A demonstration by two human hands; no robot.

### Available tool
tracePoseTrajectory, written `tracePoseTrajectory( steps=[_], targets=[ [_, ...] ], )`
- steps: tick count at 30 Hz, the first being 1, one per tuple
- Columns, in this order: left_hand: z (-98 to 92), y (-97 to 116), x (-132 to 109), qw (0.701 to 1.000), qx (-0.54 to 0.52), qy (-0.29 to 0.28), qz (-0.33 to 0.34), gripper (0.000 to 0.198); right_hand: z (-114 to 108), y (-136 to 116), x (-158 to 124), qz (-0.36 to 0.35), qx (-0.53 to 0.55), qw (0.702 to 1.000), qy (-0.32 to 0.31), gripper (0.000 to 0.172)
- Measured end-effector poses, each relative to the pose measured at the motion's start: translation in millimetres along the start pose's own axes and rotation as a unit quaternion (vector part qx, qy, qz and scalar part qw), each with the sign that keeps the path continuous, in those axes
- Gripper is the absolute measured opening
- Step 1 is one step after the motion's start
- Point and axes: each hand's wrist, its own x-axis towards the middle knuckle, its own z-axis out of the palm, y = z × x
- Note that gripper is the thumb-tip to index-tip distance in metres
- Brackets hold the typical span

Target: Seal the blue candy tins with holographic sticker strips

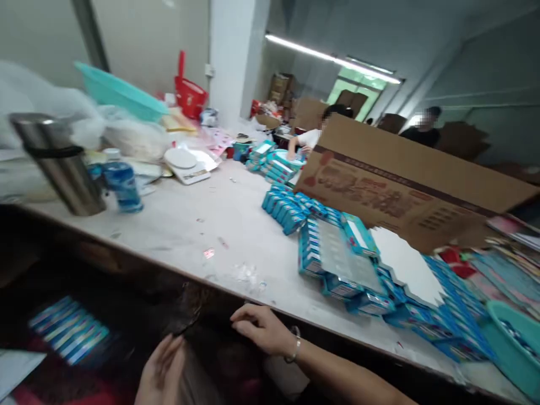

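My left hand (162, 368) is low in front of my lap, below the table edge, its fingers loosely bent and slightly blurred. I see nothing held in it; a thin dark shape by its fingertips is too unclear to name. Just under the edge, my right hand (264, 329) wears a silver bangle (296, 344) at the wrist. Its thumb and forefinger are stretched out a little apart, with no object between them. On the table to the right stand rows of small blue boxes (284, 208) and a clear-topped tray of boxes (343, 253).
White jagged-edged card (405, 264) rests over more blue boxes. Behind stands a big cardboard carton (379, 185). A teal basin (517, 349) sits at right. A steel tumbler (63, 163) and blue bottle (123, 183) stand left. Lower left are blue packs (70, 329). Co-workers (310, 138) are beyond.
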Motion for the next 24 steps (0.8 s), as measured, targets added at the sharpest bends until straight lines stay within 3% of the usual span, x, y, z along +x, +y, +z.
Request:
tracePoseTrajectory(
  steps=[2,5,8,10,13,16,20,22,24],
  targets=[
    [66.6,21,3,0.988,-0.005,-0.138,0.067,0.055,-42,8,-41,0.029,0.056,0.991,0.116,0.026],
    [168.6,34,-14,0.940,0.049,-0.310,0.133,0.078,-87,21,-96,0.025,0.069,0.963,0.260,0.033],
    [253.8,21,-37,0.886,0.128,-0.405,0.188,0.100,-129,29,-132,-0.024,-0.014,0.923,0.384,0.028],
    [291.3,7,-47,0.868,0.150,-0.428,0.204,0.109,-163,30,-142,-0.080,-0.112,0.889,0.437,0.021],
    [317.7,-5,-52,0.848,0.158,-0.467,0.195,0.110,-217,26,-138,-0.096,-0.253,0.846,0.458,0.019],
    [322.9,-5,-55,0.811,0.136,-0.536,0.189,0.102,-254,22,-117,-0.024,-0.348,0.858,0.377,0.033],
    [323.3,-8,-60,0.839,0.138,-0.493,0.184,0.109,-252,25,-89,0.018,-0.414,0.876,0.245,0.080],
    [323.6,-11,-59,0.851,0.154,-0.471,0.175,0.105,-239,29,-80,0.032,-0.428,0.873,0.232,0.079],
    [324.1,-15,-56,0.849,0.160,-0.469,0.183,0.092,-228,31,-75,0.043,-0.424,0.870,0.248,0.068]
  ],
)
